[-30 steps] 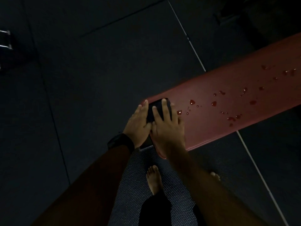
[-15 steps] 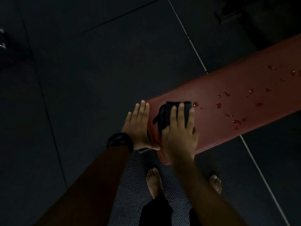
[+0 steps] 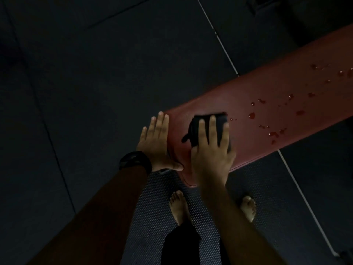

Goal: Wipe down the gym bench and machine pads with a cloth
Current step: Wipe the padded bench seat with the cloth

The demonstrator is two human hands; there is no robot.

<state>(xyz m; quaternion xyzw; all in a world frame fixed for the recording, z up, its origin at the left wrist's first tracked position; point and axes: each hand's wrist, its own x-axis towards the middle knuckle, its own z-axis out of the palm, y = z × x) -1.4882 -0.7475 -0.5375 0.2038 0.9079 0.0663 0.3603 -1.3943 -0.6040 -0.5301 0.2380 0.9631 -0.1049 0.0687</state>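
Note:
A red padded gym bench (image 3: pixel 267 104) runs from the centre up to the right edge, with several water drops (image 3: pixel 271 119) on its top. A folded dark cloth (image 3: pixel 206 121) lies on the pad near its left end. My right hand (image 3: pixel 212 146) presses flat on the cloth with straight, spread fingers. My left hand (image 3: pixel 156 142) rests flat against the bench's left end, fingers straight and thumb at the lower corner. A black watch (image 3: pixel 134 161) is on my left wrist.
Dark rubber floor tiles (image 3: pixel 95 73) surround the bench, with a pale seam line (image 3: pixel 219 35) running diagonally under it. My bare feet (image 3: pixel 178 205) stand on a textured mat (image 3: pixel 152 217) below the bench end. A dark object (image 3: pixel 267 4) sits at the top right.
My right hand has slid the cloth rightward along the pad, from its left end toward the drops. My left hand has come off the cloth and now lies on the bench's left end.

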